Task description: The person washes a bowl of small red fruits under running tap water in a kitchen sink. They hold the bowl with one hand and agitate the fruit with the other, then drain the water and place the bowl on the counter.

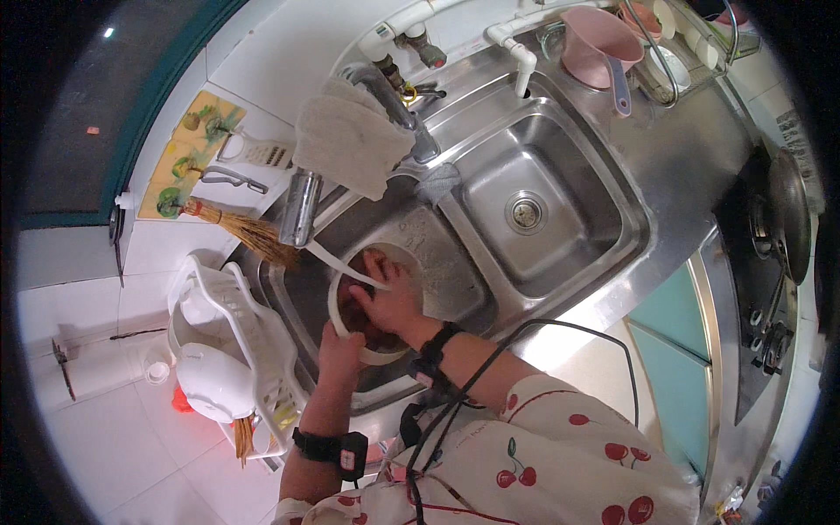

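Observation:
My left hand (341,351) grips the near-left rim of a pale round bowl (333,308) inside the left basin (308,328) of a double steel sink. Dark reddish-brown contents (354,315) sit in the bowl; what they are is unclear. Over them, my right hand (397,298) reaches in, thumb and fingers spread, and its palm side is hidden. From the faucet spout (300,216), a stream of water (344,266) runs down onto the right hand and into the bowl. Wet bits lie on the basin floor beside the bowl.
A beige towel (354,141) drapes over the faucet, and a grey cloth (440,184) sits on the divider. A straw brush (249,230) hangs at left above a white dish rack (262,328). A pink measuring jug (594,49) stands behind the right basin (564,236). A black cable (499,354) crosses my right forearm.

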`<state>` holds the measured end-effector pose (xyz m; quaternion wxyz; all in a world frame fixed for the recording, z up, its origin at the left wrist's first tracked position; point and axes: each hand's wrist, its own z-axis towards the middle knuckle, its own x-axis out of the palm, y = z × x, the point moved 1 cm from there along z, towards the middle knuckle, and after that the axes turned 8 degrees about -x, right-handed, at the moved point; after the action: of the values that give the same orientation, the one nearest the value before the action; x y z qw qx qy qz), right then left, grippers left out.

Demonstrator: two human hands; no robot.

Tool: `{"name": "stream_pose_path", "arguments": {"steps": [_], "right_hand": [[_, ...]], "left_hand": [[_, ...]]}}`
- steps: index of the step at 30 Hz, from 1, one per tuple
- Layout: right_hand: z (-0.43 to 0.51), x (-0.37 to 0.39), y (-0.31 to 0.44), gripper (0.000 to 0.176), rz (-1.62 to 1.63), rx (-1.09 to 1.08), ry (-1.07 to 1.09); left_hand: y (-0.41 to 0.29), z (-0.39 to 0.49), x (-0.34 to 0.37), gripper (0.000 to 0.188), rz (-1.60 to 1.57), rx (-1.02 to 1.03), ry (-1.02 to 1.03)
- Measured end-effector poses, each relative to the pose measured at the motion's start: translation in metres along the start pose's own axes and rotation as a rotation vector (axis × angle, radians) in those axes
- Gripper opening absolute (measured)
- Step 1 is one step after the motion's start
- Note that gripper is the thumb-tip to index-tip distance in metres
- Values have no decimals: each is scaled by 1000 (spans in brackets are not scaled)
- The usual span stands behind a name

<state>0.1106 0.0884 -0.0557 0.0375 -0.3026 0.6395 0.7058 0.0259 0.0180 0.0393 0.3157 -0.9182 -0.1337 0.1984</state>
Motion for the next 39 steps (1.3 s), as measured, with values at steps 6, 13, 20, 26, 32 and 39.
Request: {"name": "stream_pose_path", "arguments": {"steps": [6,13,20,26,32,39], "right_hand": [[-2,1,-1,73,-20,66,122],[-5,-15,-2,73,-101,77,29],[4,-4,14,71,-160,-12,98],[18,-62,3,53,-247,-194,233],[76,-149,5,33,-300,-367,278],[182,-96,-29,42,-767,-794,-11]], "left_hand": [[6,3,-5,52,-52,-101,76],[-6,-6,7,50,-19,-65,71],[-13,-17,-8,52,-135,-104,89],[26,18,-5,58,-455,-209,301],[81,41,4,60,-836,-238,543],[105,28,12,46,-892,-170,502]]}}
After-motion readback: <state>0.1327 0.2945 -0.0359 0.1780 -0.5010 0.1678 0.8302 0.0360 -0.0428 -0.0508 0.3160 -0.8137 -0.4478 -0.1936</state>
